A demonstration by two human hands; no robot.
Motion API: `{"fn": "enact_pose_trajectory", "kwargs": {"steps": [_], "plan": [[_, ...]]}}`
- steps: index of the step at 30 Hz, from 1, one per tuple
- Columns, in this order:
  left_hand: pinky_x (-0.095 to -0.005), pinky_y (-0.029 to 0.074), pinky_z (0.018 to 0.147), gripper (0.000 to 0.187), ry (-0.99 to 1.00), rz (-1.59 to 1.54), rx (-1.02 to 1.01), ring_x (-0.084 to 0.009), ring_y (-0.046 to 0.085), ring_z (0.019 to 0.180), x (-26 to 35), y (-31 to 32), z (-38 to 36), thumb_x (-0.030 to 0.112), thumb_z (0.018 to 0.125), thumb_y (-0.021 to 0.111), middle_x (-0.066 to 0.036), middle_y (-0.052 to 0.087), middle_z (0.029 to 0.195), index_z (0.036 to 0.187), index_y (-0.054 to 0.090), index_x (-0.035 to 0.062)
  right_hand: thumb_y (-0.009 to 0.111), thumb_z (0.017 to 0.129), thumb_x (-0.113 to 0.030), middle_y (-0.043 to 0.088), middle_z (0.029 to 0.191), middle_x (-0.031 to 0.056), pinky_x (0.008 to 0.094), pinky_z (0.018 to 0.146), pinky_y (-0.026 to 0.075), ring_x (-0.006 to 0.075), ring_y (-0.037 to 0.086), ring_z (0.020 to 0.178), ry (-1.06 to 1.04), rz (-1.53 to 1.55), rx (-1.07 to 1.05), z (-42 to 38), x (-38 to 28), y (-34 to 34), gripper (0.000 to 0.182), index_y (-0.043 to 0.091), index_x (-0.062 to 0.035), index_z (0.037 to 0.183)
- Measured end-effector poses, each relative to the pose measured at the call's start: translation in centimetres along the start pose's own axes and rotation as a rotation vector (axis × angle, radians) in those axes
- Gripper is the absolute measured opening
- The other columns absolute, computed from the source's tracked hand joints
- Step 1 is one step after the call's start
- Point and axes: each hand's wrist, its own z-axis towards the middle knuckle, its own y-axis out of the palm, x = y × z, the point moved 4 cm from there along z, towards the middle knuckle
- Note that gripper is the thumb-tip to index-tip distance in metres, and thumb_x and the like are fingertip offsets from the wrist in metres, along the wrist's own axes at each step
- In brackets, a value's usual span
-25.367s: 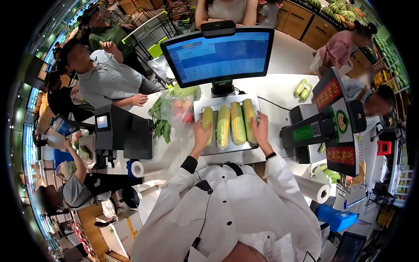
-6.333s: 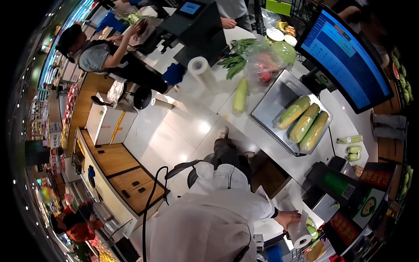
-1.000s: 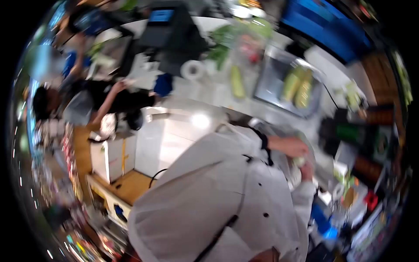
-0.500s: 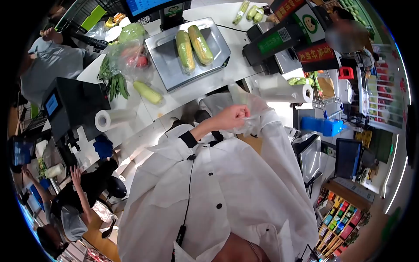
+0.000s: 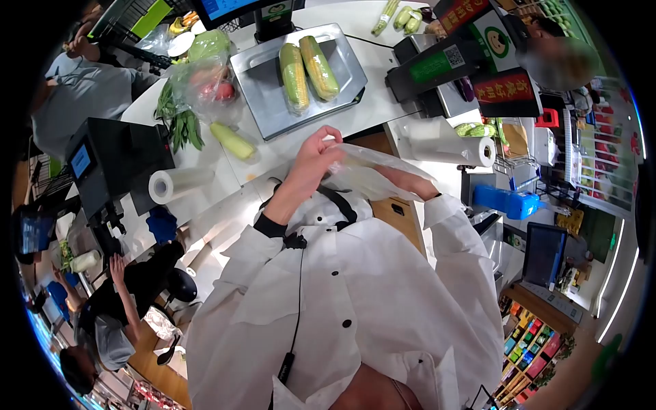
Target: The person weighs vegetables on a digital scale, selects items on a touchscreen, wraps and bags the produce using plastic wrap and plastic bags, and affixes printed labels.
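My left hand point(image 5: 313, 162) is closed on the end of a clear plastic bag point(image 5: 365, 156), in front of the weighing scale. The bag stretches from it across to my right hand point(image 5: 408, 182), which lies in or behind the film; its fingers are hidden there. On the metal tray of the scale point(image 5: 256, 92), two ears of corn point(image 5: 293, 76) lie side by side in clear wrap. A pale green squash-like vegetable point(image 5: 232, 141) rests on the counter left of the scale.
Bagged red produce point(image 5: 217, 90) and leafy greens point(image 5: 183, 126) lie left of the scale. Plastic bag rolls sit at the left point(image 5: 181, 184) and right point(image 5: 465, 147). A black printer-like machine point(image 5: 116, 160) stands farther left. Other people point(image 5: 89, 102) are nearby.
My left hand has moved left and up, toward the scale, drawing the bag out lengthwise. My right forearm now shows beside the film.
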Motion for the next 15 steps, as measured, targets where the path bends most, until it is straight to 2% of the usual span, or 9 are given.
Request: {"fn": "enact_pose_trajectory", "kwargs": {"steps": [1, 2, 4, 7, 9, 11, 13, 14, 15], "plan": [[-0.0178, 0.039, 0.058, 0.022, 0.02, 0.021, 0.01, -0.0026, 0.052, 0.066, 0.9, -0.2, -0.2, -0.004, 0.081, 0.055, 0.003, 0.057, 0.075, 0.098, 0.046, 0.0058, 0.041, 0.097, -0.038, 0.049, 0.133, 0.0152, 0.0314, 0.104, 0.031, 0.0249, 0.044, 0.125, 0.026, -0.319, 0.012, 0.5, -0.6, 0.0, 0.051, 0.042, -0.0064, 0.137], [-0.0176, 0.039, 0.058, 0.022, 0.044, 0.044, 0.02, -0.0027, 0.053, 0.065, 1.7, -0.4, -0.3, -0.004, 0.081, 0.055, 0.003, 0.057, 0.074, 0.098, 0.046, 0.0061, 0.041, 0.097, -0.038, 0.049, 0.133, 0.0152, 0.0314, 0.104, 0.031, 0.0249, 0.044, 0.125, 0.015, -0.319, -0.001, 2.0, 0.7, -0.1, 0.051, 0.042, -0.0064, 0.137], [-0.0175, 0.039, 0.058, 0.021, 0.062, 0.081, 0.03, -0.0027, 0.053, 0.064, 3.0, -0.5, -0.2, -0.004, 0.082, 0.055, 0.003, 0.057, 0.073, 0.098, 0.046, 0.0063, 0.044, 0.093, -0.028, 0.06, 0.116, 0.0188, 0.0409, 0.088, 0.046, 0.0342, 0.058, 0.107, -0.087, -0.757, -0.004, 5.7, 4.3, 0.2, 0.038, 0.055, -0.0054, 0.121], [-0.0172, 0.039, 0.058, 0.019, 0.099, 0.16, 0.04, -0.0025, 0.053, 0.064, 3.9, -1.0, 0.4, -0.003, 0.083, 0.055, 0.003, 0.057, 0.073, 0.097, 0.046, 0.0069, 0.043, 0.092, -0.024, 0.063, 0.106, 0.0203, 0.0454, 0.081, 0.047, 0.0384, 0.06, 0.098, -0.223, -0.865, -0.099, 8.6, 3.1, 0.6, 0.032, 0.057, -0.006, 0.114], [-0.0171, 0.039, 0.058, 0.019, 0.112, 0.215, 0.051, -0.0023, 0.053, 0.064, 4.7, -1.4, 0.8, -0.002, 0.083, 0.055, 0.003, 0.058, 0.073, 0.097, 0.046, 0.0071, 0.045, 0.09, -0.024, 0.063, 0.105, 0.0197, 0.0452, 0.08, 0.047, 0.0378, 0.06, 0.098, -0.258, -0.899, -0.146, 10.4, 1.1, 1.1, 0.031, 0.058, -0.0066, 0.112], [-0.017, 0.038, 0.057, 0.018, 0.145, 0.297, 0.179, -0.0023, 0.053, 0.064, 5.5, -2.0, 1.2, -0.002, 0.083, 0.056, 0.003, 0.058, 0.073, 0.096, 0.047, 0.0072, 0.047, 0.088, -0.024, 0.064, 0.104, 0.0191, 0.0449, 0.079, 0.047, 0.0372, 0.06, 0.097, -0.282, -0.929, -0.193, 11.6, 0.4, 0.7, 0.03, 0.058, -0.0072, 0.11], [-0.0171, 0.038, 0.057, 0.018, 0.169, 0.298, 0.222, -0.0026, 0.053, 0.063, 6.3, -2.1, 1.6, -0.002, 0.083, 0.056, 0.003, 0.058, 0.073, 0.096, 0.048, 0.0073, 0.056, 0.082, -0.037, 0.062, 0.111, 0.017, 0.0402, 0.085, 0.045, 0.0351, 0.058, 0.101, -0.452, -0.835, -0.237, 12.6, -1.2, 0.3, 0.041, 0.061, -0.006, 0.108], [-0.0172, 0.038, 0.057, 0.018, 0.187, 0.293, 0.252, -0.003, 0.053, 0.063, 6.6, -2.2, 1.7, -0.002, 0.083, 0.056, 0.003, 0.057, 0.073, 0.096, 0.048, 0.0073, 0.056, 0.082, -0.037, 0.062, 0.111, 0.017, 0.0402, 0.085, 0.045, 0.0351, 0.058, 0.101, -0.467, -0.832, -0.248, 13.2, -1.7, 0.3, 0.041, 0.061, -0.006, 0.108], [-0.0172, 0.038, 0.057, 0.018, 0.188, 0.298, 0.271, -0.003, 0.053, 0.063, 6.5, -1.8, 1.9, -0.002, 0.083, 0.056, 0.003, 0.057, 0.073, 0.096, 0.048, 0.0073, 0.055, 0.084, -0.039, 0.061, 0.114, 0.0163, 0.0389, 0.088, 0.044, 0.034, 0.057, 0.105, -0.344, -0.865, -0.3, 12.8, -3.5, 0.3, 0.044, 0.06, -0.0056, 0.111]]}}
